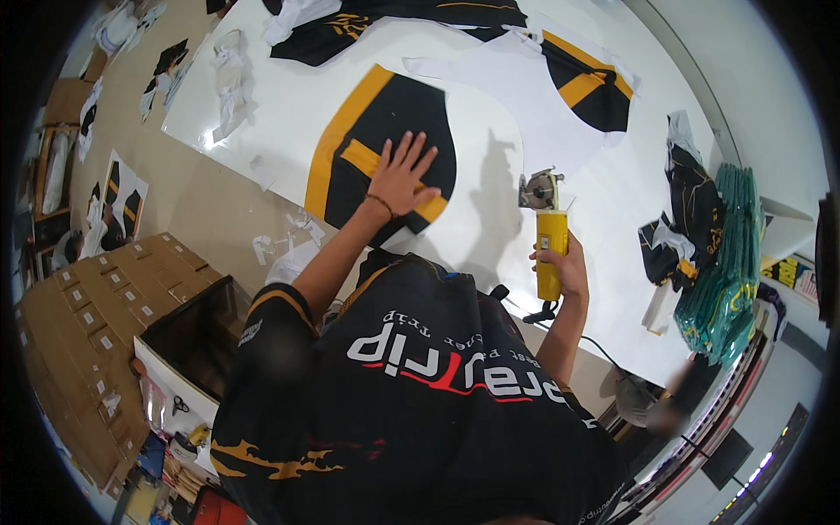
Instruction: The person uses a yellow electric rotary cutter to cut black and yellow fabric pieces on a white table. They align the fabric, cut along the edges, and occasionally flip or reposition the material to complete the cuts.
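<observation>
A black fabric panel with orange bands point(350, 114) lies flat on the white table. My left hand point(402, 178) rests on it, palm down with the fingers spread. In my right hand point(567, 264) is a yellow electric rotary fabric cutter point(550, 232), its fingers wrapped round the body. The cutter's round blade points away from me, to the right of the panel and apart from it. A power cord point(588, 337) runs from its near end toward the lower right.
White cut-out paper or fabric point(507, 87) and another black-and-orange piece point(591, 83) lie farther off. Green plastic-wrapped packs point(731, 262) are stacked at the right beside dark garment pieces point(691, 201). Cardboard boxes point(96, 332) stand lower left; scraps point(293, 234) litter the floor.
</observation>
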Demonstrator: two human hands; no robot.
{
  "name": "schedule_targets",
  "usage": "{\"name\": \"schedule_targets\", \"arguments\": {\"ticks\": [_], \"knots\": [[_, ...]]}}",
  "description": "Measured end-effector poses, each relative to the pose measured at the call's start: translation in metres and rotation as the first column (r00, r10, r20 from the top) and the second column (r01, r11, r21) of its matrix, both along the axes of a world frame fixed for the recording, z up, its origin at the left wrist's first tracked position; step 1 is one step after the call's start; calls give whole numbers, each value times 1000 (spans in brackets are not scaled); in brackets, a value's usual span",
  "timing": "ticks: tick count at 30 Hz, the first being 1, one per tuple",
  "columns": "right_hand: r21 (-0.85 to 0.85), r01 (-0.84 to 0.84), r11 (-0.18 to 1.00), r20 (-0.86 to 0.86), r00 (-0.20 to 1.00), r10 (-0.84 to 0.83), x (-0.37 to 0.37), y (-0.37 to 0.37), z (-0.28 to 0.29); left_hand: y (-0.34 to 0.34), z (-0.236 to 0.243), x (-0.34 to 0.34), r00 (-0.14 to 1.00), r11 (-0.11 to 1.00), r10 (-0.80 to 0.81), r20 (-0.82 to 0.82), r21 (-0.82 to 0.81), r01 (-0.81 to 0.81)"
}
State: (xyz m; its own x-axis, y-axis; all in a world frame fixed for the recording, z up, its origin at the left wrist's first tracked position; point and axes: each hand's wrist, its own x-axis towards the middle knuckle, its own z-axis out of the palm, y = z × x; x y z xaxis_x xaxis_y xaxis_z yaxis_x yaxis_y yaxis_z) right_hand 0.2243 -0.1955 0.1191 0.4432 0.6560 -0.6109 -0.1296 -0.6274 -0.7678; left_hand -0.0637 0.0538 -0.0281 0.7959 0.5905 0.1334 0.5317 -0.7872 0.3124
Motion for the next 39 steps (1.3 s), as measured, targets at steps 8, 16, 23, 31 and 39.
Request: {"name": "schedule_targets", "arguments": {"ticks": [8,16,23,31,39], "knots": [[-158,-240,958,253,928,274,-14,-18,-15,-47,23,-42,884,851,-449,127,-239,467],[-335,-387,859,409,762,503,-29,-4,-13,-47,21,-54,912,956,-246,328,-74,284],[-339,-413,845,437,726,530,-27,9,-27,-45,18,-53,907,957,-245,344,-66,283],[-339,-423,840,417,733,537,-24,17,-26,-45,18,-53,909,959,-232,347,-74,273],[-330,-431,840,448,712,541,-27,32,-28,-45,18,-52,913,962,-223,342,-75,263]]}}
